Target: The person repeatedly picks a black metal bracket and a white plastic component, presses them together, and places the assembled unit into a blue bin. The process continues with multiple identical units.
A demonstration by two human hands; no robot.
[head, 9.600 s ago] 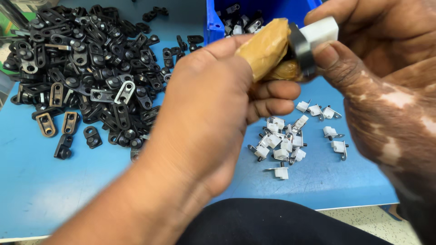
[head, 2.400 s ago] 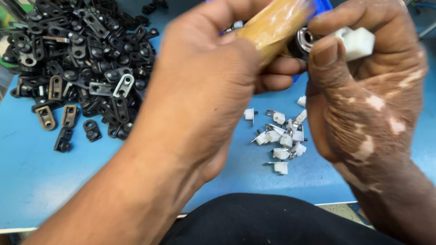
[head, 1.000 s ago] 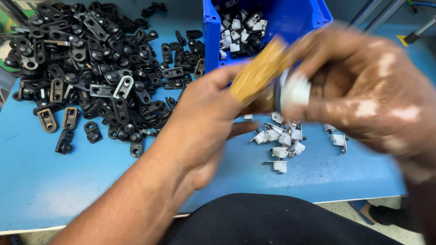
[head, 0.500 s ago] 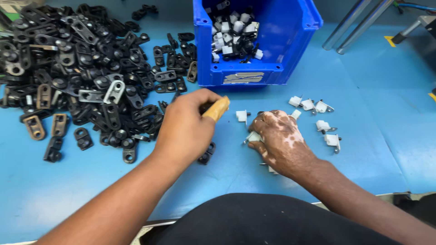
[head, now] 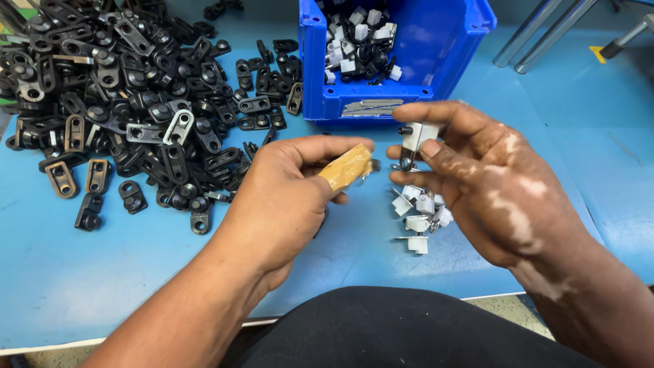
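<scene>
A blue counter [head: 82, 272] carries a heap of black brackets [head: 136, 102], a blue bin [head: 409, 88] and a few white clips [head: 419, 211]. One white clip [head: 413, 140], with a metal pin below, is raised above those clips. The right hand [head: 477, 177] has its grip clamped on it. The left hand [head: 286, 197], fingers curled, has its grip clamped on a tan handle [head: 346, 167].

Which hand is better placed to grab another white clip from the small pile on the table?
Right, probably. The right hand hovers directly over the pile of white clips, though it holds one white clip. The left hand grips a tan tool handle and sits farther off.
</scene>
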